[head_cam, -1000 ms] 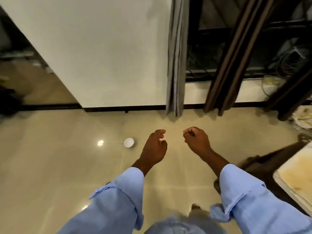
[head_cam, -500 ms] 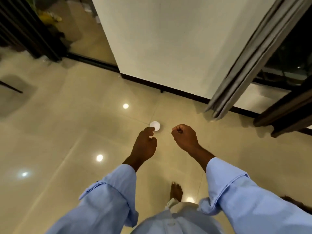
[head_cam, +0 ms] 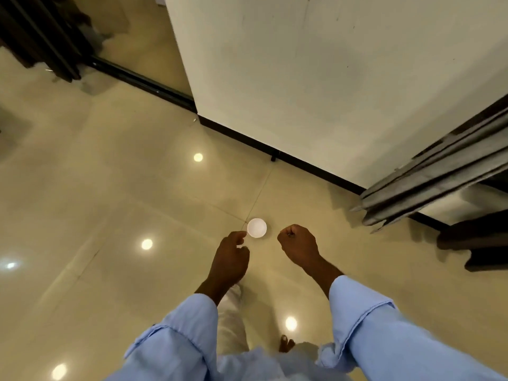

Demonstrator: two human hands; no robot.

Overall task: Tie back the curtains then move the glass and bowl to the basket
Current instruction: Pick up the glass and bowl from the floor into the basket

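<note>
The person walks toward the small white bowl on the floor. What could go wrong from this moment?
1. The white bowl sits on the open floor right ahead of the bare foot; a step could kick or tip it.
2. The tiles are glossy enough to mirror the lights, so a bare foot may slip.
3. Both the left hand and right hand are curled, so neither looks ready to grasp.

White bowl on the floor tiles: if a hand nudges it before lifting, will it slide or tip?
The white bowl sits upright on glossy tile floor that mirrors the lights, so it would probably slide easily. It looks small and shallow, so likely light and unlikely to tip. Its material is unclear; treat it as breakable.
</note>
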